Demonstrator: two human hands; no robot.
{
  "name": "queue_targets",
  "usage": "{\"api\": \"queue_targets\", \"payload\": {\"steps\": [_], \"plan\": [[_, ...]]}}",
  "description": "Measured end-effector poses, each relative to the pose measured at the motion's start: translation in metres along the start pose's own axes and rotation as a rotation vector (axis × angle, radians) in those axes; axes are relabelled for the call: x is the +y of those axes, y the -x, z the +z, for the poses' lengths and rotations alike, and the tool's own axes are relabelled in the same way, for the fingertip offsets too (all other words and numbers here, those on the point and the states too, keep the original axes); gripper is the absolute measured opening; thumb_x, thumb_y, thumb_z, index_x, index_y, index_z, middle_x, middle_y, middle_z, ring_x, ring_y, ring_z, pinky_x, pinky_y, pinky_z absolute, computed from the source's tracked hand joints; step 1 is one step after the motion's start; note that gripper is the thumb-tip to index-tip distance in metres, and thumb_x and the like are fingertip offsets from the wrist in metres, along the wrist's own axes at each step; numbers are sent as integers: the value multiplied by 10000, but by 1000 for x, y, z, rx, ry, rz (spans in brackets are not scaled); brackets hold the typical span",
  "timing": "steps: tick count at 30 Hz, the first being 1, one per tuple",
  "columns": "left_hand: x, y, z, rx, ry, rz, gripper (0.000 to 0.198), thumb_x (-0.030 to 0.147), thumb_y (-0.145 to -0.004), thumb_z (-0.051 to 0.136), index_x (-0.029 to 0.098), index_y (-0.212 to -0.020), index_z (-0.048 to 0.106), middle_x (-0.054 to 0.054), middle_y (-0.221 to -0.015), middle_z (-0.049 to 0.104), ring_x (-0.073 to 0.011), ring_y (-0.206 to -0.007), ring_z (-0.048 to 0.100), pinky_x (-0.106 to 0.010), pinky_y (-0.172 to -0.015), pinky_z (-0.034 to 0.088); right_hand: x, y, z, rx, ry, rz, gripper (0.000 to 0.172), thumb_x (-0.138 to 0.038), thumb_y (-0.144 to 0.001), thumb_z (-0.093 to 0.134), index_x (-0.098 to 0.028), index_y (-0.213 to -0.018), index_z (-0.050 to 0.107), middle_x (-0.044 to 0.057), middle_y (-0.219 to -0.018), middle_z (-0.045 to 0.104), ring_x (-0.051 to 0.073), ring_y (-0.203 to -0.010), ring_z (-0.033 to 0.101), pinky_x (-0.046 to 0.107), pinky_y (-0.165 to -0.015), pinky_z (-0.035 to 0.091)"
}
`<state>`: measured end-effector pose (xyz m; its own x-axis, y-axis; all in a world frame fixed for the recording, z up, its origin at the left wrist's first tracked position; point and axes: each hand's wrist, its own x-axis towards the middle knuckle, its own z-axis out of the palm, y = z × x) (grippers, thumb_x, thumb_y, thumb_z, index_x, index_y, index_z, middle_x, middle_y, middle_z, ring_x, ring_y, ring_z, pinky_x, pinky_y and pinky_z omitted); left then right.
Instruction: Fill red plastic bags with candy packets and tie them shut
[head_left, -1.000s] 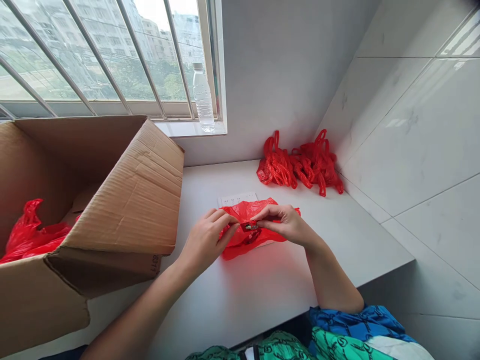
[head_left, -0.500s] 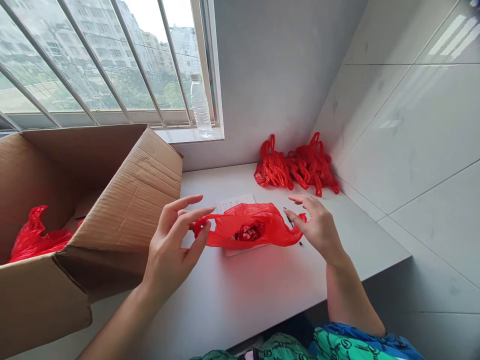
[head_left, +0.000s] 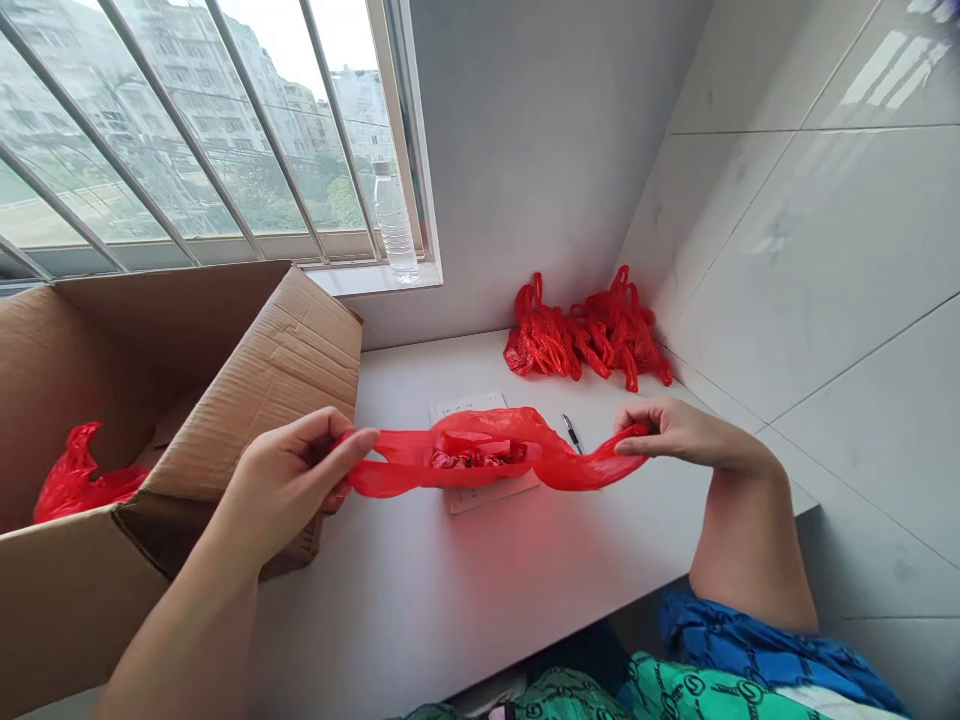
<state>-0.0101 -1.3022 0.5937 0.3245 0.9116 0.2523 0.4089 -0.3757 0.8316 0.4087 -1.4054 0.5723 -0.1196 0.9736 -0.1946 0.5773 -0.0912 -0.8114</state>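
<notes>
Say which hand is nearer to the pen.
Right. The right hand is just right of the pen, pinching one end of the stretched red bag; the left hand is well left of it, holding the other end.

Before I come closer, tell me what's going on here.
Someone's left hand and right hand hold a red plastic bag stretched between them by its handles, with shiny red items showing inside. More red bags sit bunched near the back wall, and the open cardboard box on the left holds crumpled red plastic.
</notes>
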Motion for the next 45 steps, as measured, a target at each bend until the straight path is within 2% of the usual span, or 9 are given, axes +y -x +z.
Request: {"api": "queue_targets", "payload": {"steps": [5, 9, 12, 16, 22, 28, 35, 40, 45], "plan": [[2, -34, 13, 244, 570, 3, 316, 530, -814, 692, 216, -839, 693, -31, -757, 654, -140, -599, 584, -240, -500, 462, -17, -40, -25, 159, -111, -182, 512, -633, -721, 737, -210, -584, 482, -29, -588, 437, 111, -545, 407, 277, -513, 298], [8, -45, 30, 300, 850, 23, 230, 450, -827, 718, 221, -848, 706, -45, -1077, 700, -173, -895, 653, -265, -731, 550, -33, -84, -3, 432, -553, -445, 532, -767, -818, 517, -246, -709, 525, 24, -722, 551, 179, -664, 547, 316, -572, 433], [11, -50, 42, 282, 920, 45, 150, 388, -866, 696, 256, -938, 698, -19, -1241, 660, -163, -1075, 626, -238, -804, 539, -49, -109, 22, 399, -788, -520, 525, -761, -877, 404, -278, -908, 609, 45, -1007, 653, 224, -921, 632, 351, -691, 524], [11, -55, 61, 173, 813, 97, 305, 407, -917, 623, 359, -1216, 587, -17, -1236, 645, -177, -1100, 630, -286, -858, 539, -68, -119, 51, 353, -939, -554, 445, -673, -917, 434, -286, -1035, 621, 37, -1154, 642, 199, -957, 638, 359, -779, 557], [6, -47, 90, -176, 588, 78, 503, 495, -960, 483, 300, -1418, 415, 4, -775, 599, -114, -570, 505, -283, -632, 489, -80, -112, 91, 154, -655, -496, 632, -520, -778, 753, -311, -1333, 536, 53, -1110, 668, 164, -789, 622, 323, -724, 553], [-5, -42, 88, -556, 443, 53, 643, 685, -955, 243, 218, -1276, 546, -3, -677, 522, -135, -559, 434, -279, -556, 371, -79, -121, 115, 10, -507, -471, 379, -532, -825, 698, -251, -1078, 725, 7, -799, 665, 118, -619, 554, 258, -554, 465], [-16, -52, 83, -326, 574, -75, 404, 459, -945, 549, 268, -1245, 357, 29, -793, 593, -115, -666, 533, -243, -672, 420, -67, -138, 109, 34, -800, -399, 468, -589, -892, 579, -245, -1198, 667, 16, -806, 697, 74, -474, 410, 240, -453, 347], [-13, -52, 84, -351, 525, -97, 451, 508, -898, 611, 235, -1230, 475, 32, -737, 575, -109, -636, 540, -221, -613, 416, -67, -128, 101, -4, -549, -504, 318, -468, -872, 670, -235, -1088, 659, -13, -754, 619, 107, -616, 515, 250, -582, 452], [-9, -45, 87, -318, 253, 12, 398, 446, -866, 668, 229, -1193, 599, 39, -659, 567, -114, -592, 531, -218, -548, 388, -71, -115, 102, 244, -324, -636, 143, -348, -853, 697, -243, -929, 639, 33, -945, 596, 143, -746, 564, 289, -641, 505]]}}
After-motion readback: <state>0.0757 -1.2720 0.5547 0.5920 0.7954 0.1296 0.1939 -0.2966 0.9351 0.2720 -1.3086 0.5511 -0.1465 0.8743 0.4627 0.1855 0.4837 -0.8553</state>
